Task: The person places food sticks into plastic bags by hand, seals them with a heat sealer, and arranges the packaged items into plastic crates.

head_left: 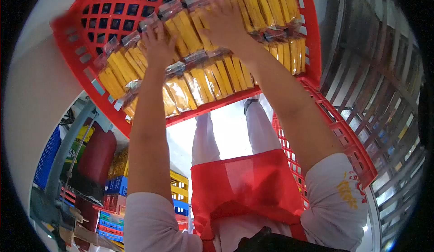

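Observation:
A red plastic crate [101,99] holds two rows of clear packets with yellow sticks [184,34]. The rows fill the near half of its bottom. My left hand [158,44] lies on the packets of the farther row, left of the middle, its fingers spread. Farther right, my right hand [226,23] rests over packets of the same row with fingers apart. Both palms face down, and neither hand is wrapped round a packet. The near row lies below my wrists, along the crate's front edge.
Metal slatted racking [384,71] stands at the right. Another red crate [334,125] is below the first one's right side. Stacked blue crates [116,185] and yellow crates [179,186] stand at the lower left. A red apron [244,184] covers my front.

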### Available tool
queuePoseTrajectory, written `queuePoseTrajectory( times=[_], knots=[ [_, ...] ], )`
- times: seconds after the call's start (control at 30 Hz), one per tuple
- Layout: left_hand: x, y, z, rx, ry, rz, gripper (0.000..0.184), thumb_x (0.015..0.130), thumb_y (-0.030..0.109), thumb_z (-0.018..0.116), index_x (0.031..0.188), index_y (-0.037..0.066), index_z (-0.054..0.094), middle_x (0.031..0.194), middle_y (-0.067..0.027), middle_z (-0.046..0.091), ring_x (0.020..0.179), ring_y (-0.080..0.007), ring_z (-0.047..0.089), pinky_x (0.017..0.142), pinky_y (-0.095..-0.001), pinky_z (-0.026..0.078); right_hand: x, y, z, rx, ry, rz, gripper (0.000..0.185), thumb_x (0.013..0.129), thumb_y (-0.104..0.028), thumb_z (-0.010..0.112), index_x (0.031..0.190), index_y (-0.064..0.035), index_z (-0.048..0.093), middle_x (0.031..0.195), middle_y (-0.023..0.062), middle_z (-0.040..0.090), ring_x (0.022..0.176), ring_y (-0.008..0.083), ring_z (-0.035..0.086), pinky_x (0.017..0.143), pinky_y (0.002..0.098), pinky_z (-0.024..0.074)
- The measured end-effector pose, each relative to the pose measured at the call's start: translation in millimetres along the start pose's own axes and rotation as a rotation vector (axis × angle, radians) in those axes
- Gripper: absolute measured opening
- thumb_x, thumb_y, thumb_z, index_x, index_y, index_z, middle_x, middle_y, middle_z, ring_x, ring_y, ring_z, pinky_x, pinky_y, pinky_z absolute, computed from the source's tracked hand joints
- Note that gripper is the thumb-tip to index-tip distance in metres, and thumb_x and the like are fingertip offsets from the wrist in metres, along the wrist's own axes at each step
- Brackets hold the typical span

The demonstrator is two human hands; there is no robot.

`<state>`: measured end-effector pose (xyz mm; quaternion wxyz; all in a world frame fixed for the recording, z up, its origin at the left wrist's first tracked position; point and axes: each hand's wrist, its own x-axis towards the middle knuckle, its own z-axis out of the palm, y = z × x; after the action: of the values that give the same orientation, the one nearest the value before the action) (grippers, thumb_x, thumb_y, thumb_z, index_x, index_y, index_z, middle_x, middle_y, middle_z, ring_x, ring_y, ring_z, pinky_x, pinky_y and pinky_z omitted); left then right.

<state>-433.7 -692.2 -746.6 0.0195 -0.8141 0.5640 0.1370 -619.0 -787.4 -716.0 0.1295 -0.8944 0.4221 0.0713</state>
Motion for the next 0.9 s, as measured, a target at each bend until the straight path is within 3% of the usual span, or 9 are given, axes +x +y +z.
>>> queuePoseTrajectory(
  times=[0.17,0.3,0.33,0.37,0.5,0.67,0.77,0.83,0.9],
  knots=[
    [-85,4,-9,-0.049,-0.190,0.002,0.060,0.078,0.043,0.049,0.128,0.017,0.030,0.138,-0.0147,0.013,0.123,-0.0396,0.017,0.095,-0.0553,0.019,-46,14,-11,0.097,-0.070,0.003,0.051,0.078,-0.031,0.051,0.122,-0.0111,0.037,0.128,0.0174,0.031,0.120,0.0352,0.026,0.095,0.0485,0.0236],
    [-196,-19,-30,0.015,-0.346,-0.009,0.047,0.075,0.038,0.054,0.113,0.012,0.049,0.129,-0.0162,0.031,0.119,-0.0371,0.025,0.093,-0.0536,0.024,-139,13,-39,0.255,-0.277,0.079,0.050,0.077,-0.029,0.051,0.121,-0.0072,0.038,0.109,0.0215,0.048,0.105,0.0354,0.042,0.085,0.0420,0.0366],
    [-241,-46,11,-0.056,-0.367,-0.047,0.041,0.074,0.036,0.056,0.108,0.012,0.053,0.122,-0.0143,0.040,0.119,-0.0353,0.027,0.092,-0.0532,0.025,-161,13,-51,0.306,-0.521,0.151,0.046,0.078,-0.029,0.050,0.116,-0.0045,0.043,0.100,0.0205,0.053,0.097,0.0349,0.048,0.081,0.0414,0.0388],
    [-254,-35,-56,-0.038,-0.504,-0.053,0.037,0.075,0.034,0.056,0.104,0.012,0.055,0.117,-0.0122,0.045,0.118,-0.0339,0.029,0.092,-0.0535,0.026,-191,8,-68,0.461,-0.554,0.271,0.042,0.079,-0.030,0.049,0.111,-0.0023,0.047,0.097,0.0189,0.055,0.093,0.0349,0.050,0.081,0.0413,0.0392],
    [-364,-69,-150,-0.084,-0.695,-0.219,0.033,0.077,0.036,0.053,0.101,0.014,0.057,0.107,-0.0114,0.053,0.109,-0.0302,0.041,0.090,-0.0501,0.032,-307,9,-95,0.365,-0.667,0.276,0.051,0.079,-0.039,0.047,0.116,-0.0040,0.044,0.109,0.0170,0.051,0.102,0.0321,0.048,0.088,0.0393,0.0368],
    [-497,-127,-232,-0.291,-0.638,-0.463,0.030,0.078,0.033,0.051,0.094,0.010,0.059,0.097,-0.0134,0.058,0.092,-0.0297,0.053,0.081,-0.0381,0.042,-361,4,-128,0.293,-0.862,0.204,0.054,0.075,-0.041,0.051,0.108,0.0002,0.050,0.110,0.0214,0.050,0.103,0.0324,0.048,0.087,0.0397,0.0384],
    [-587,-137,-248,-0.184,-0.562,-0.447,0.030,0.080,0.032,0.045,0.091,0.007,0.059,0.093,-0.0127,0.059,0.083,-0.0306,0.056,0.076,-0.0382,0.044,-343,-17,-162,0.240,-0.724,-0.021,0.050,0.074,-0.042,0.051,0.104,-0.0013,0.054,0.105,0.0219,0.052,0.095,0.0337,0.051,0.083,0.0409,0.0400],
    [-657,-131,-225,-0.399,-0.516,-0.636,0.027,0.081,0.028,0.042,0.088,0.010,0.060,0.090,-0.0116,0.060,0.081,-0.0284,0.057,0.073,-0.0376,0.044,-328,-27,-173,0.268,-0.680,-0.070,0.046,0.076,-0.042,0.048,0.101,-0.0040,0.057,0.101,0.0201,0.055,0.090,0.0339,0.053,0.081,0.0412,0.0404],
    [-711,-84,-235,-0.258,-0.546,-0.617,0.024,0.081,0.023,0.041,0.089,0.013,0.061,0.086,-0.0104,0.061,0.078,-0.0266,0.057,0.071,-0.0367,0.044,-313,-32,-189,0.270,-0.732,-0.077,0.045,0.078,-0.042,0.045,0.099,-0.0045,0.058,0.095,0.0188,0.057,0.087,0.0327,0.053,0.080,0.0397,0.0408]
  ],
)
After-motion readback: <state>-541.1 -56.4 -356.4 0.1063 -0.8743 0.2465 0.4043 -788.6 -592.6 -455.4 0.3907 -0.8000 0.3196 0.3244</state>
